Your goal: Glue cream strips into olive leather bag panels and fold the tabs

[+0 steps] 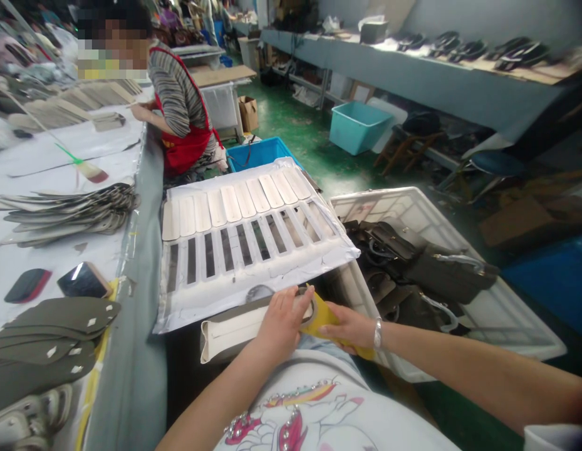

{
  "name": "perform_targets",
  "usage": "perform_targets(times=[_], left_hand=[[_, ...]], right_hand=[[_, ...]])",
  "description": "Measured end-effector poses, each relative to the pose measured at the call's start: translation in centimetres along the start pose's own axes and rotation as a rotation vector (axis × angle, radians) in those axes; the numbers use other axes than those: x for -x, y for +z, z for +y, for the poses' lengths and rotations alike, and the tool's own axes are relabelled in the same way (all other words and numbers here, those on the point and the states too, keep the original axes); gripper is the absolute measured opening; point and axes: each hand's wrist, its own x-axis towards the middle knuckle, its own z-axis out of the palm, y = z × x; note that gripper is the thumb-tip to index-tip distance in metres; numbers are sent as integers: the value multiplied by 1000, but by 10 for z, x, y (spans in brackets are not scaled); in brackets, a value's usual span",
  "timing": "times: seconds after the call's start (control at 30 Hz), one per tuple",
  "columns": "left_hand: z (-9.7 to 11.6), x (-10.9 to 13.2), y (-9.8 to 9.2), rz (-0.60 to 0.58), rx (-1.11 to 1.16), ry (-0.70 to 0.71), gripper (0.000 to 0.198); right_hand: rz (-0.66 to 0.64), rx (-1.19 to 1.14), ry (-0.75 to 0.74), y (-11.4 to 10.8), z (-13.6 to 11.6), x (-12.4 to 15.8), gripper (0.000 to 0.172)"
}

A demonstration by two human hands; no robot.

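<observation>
Across my lap lies a long grey piece with a folded cream part [234, 332] on it. My left hand [282, 318] is over its right end, fingers curled around an edge near a rounded, dark-rimmed opening. Beside it, my right hand [348, 327] grips a bright yellow strip-like piece [321, 313], whose exact kind I cannot make out. The two hands are close together, and the yellow piece reaches the left fingertips. Just beyond them, a white-covered slotted board [267, 266] carries a row of pale, round-ended strips [234, 203].
At left, the worktable [126, 351] holds stacked grey panels [51, 319], thin layered pieces [79, 213] and a brush [91, 170]. A white crate [520, 319] of dark bags [413, 263] stands at right. A co-worker in a red apron [187, 147] sits ahead.
</observation>
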Motion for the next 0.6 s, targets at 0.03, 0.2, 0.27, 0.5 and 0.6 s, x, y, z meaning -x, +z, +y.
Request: perform_targets(times=[0.03, 0.2, 0.27, 0.5, 0.6], left_hand=[[0, 0, 1, 12, 9, 0, 91], [1, 4, 4, 66, 39, 13, 92], [2, 6, 4, 81, 33, 16, 95], [2, 9, 6, 122, 19, -24, 103], [0, 9, 8, 122, 8, -42, 103]], right_hand=[[30, -13, -11, 6, 0, -1, 48], [266, -73, -83, 35, 5, -2, 41], [304, -67, -62, 37, 5, 5, 40], [710, -618, -501, 30, -28, 27, 30], [756, -756, -638, 43, -38, 4, 25]])
